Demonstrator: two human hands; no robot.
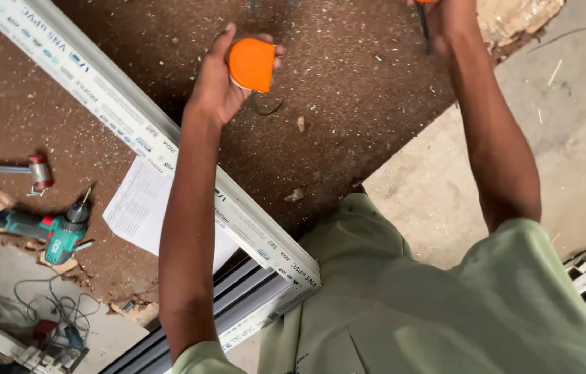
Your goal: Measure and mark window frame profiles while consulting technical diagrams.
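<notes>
Left hand (220, 86) grips the orange tape (252, 64); right hand's (445, 17) fingers can't be told. Loosely held over the bench (348, 90), it could drop.

A worn brown chipboard worktop (348, 76) dusted with pale sawdust fills the upper view, its broken edge meeting a grey concrete floor (570, 138) scattered with wood splinters, all in soft even daylight.

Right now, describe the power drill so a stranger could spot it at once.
Start at the brown worktable dusted with sawdust, then follow the long white profile to the sheet of paper. Just left of the sheet lies the drill, the only green tool, with a red trigger, below a red-headed hammer.
</notes>
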